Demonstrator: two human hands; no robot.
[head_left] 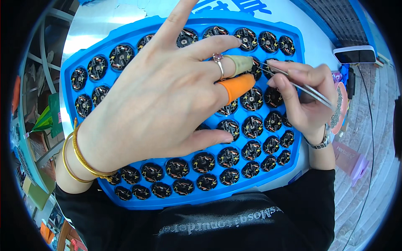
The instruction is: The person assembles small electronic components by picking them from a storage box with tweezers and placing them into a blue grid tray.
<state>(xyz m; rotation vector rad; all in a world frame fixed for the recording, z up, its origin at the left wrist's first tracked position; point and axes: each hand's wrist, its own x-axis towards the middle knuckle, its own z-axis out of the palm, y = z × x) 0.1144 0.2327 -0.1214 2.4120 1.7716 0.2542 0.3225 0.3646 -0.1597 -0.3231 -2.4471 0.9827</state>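
A blue tray (pixel 276 25) holds rows of round black parts (pixel 252 99) with copper-coloured and yellow bits on top. Across its middle stretches my left hand (pixel 163 92), palm down with the fingers spread. A pale green finger cot (pixel 240 63) and an orange finger cot (pixel 236 87) cover two of its fingers, whose tips rest beside a round part in the second row. In my right hand (pixel 307 85) are metal tweezers (pixel 312 91), pinched between thumb and fingers. Their tips reach that same part, mostly hidden by my left fingers. Several parts lie under my left hand.
A phone-like device with a white edge (pixel 356 55) lies at the upper right, near a blue slatted crate (pixel 335 21). Right of my wrist are a pink dish (pixel 341 94) of small grey pieces and a pink-purple pouch-like item (pixel 351 161). A dark cable (pixel 370 113) runs down the right side.
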